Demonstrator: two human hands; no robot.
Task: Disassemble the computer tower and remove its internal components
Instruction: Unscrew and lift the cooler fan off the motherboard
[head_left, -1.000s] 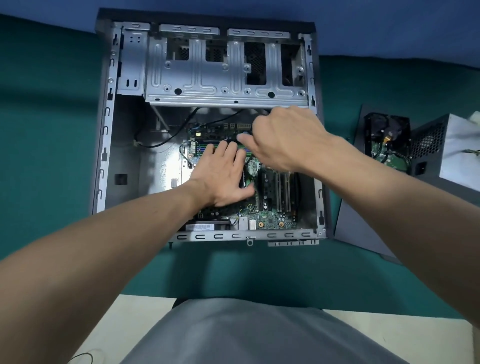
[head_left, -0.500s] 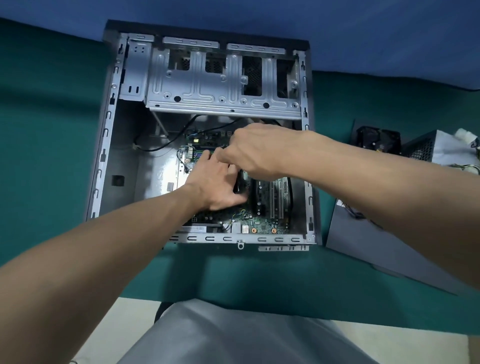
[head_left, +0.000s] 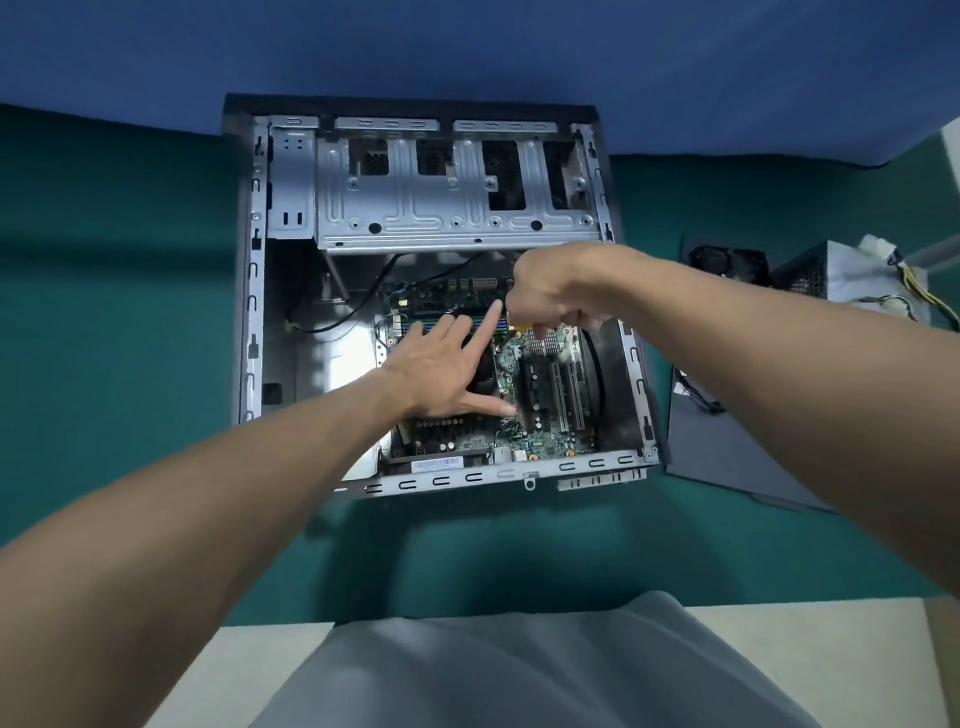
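tabletop (head_left: 104, 364): green, matte and cloth-like. It carries the computer tower (head_left: 248, 312), which lies on its side with the open face up, at 12 o'clock from the person.
tower frame: thin stamped steel with slotted rims. The edges look sharp enough to nick a wrist.
circuit board (head_left: 545, 441): green, rigid and studded with small parts and long black slots. It sits in the tower's 5 o'clock corner.
left hand (head_left: 441, 374): fingers straight and spread, pressing flat on the board's dark middle.
right hand (head_left: 550, 296): at 1 o'clock from the left hand, fingers curled down over the board's far part. A yellow speck shows beneath them, but I cannot tell if they pinch anything.
step: probably freeing a part near the board's far edge. It is best to brace on solid parts, release any latch first, and pull straight up without twisting.
black cable (head_left: 322, 325): thin and limp, looping at the board's 10 o'clock.
drive cage (head_left: 447, 208): bright ribbed sheet metal with cut-outs, at the tower's 12 o'clock.
power supply (head_left: 852, 275): grey box with a mesh face and loose wires, well apart at 3 o'clock.
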